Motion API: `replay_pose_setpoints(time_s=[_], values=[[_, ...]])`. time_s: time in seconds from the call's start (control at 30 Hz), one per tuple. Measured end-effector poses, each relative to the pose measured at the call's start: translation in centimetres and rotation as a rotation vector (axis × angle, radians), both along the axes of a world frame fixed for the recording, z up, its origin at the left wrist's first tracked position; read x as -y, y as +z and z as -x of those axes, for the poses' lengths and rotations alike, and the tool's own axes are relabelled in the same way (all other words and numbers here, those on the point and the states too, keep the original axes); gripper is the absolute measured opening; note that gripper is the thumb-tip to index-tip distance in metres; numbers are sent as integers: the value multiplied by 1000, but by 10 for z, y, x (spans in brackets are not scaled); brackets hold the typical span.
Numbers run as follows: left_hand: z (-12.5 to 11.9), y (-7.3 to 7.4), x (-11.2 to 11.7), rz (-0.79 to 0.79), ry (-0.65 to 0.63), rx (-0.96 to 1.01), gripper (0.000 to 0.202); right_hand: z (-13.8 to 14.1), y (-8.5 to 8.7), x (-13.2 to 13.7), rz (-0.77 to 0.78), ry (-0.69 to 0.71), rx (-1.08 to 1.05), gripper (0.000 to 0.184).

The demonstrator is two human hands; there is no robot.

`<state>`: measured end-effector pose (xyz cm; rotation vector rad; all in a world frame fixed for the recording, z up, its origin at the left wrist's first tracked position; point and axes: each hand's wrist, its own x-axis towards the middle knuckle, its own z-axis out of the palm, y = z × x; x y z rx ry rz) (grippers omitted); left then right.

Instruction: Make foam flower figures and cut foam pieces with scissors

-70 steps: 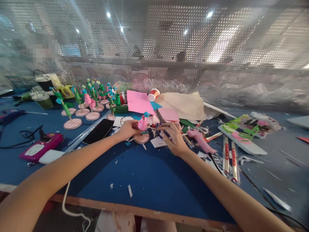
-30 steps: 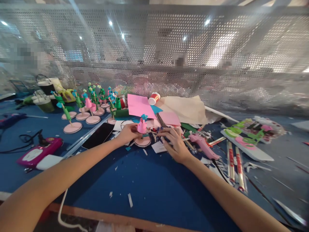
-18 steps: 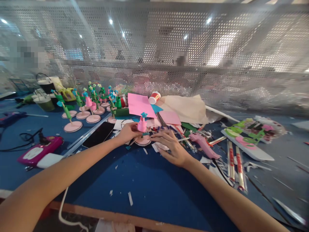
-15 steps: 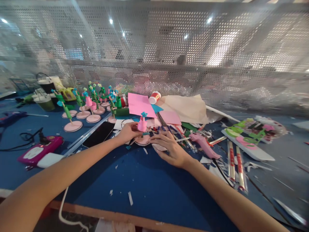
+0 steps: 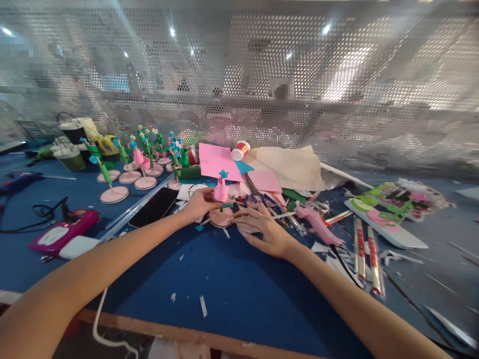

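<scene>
Just left of centre, my left hand (image 5: 201, 204) is closed at the fingertips on a small craft paper flower (image 5: 221, 190), at its rolled pink paper part topped by a blue star-shaped bloom. Below it lies a round pink base (image 5: 221, 217) with a bit of teal paper on it. My right hand (image 5: 264, 227) has its fingers stretched out, their tips by the base's right edge. Under those fingers a second pale disc (image 5: 248, 228) partly shows. Scissors (image 5: 251, 184) and a pink glue gun (image 5: 318, 224) lie near my right hand.
Several paper flowers on round bases (image 5: 114, 194) stand at the left. Nearby are a black phone (image 5: 153, 207) and a magenta device (image 5: 65, 232). Pink paper (image 5: 219, 160), a paper cup (image 5: 240, 150) and wrapped sticks (image 5: 359, 249) also lie about. Perforated metal (image 5: 239, 60) rises behind.
The blue-topped paper flower has tipped slightly and its top sits a little higher. Both hands have stayed nearly in place.
</scene>
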<state>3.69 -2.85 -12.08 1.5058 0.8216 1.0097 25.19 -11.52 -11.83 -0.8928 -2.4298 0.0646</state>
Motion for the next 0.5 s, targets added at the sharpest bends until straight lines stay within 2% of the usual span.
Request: replay_pose_setpoints(time_s=[0.33, 0.5], values=[[-2, -7, -6, -49, 52, 134, 49, 2, -2, 1, -21, -32, -10, 27], [0, -5, -6, -56, 106, 143, 51, 2, 0, 1, -18, -29, -7, 27]])
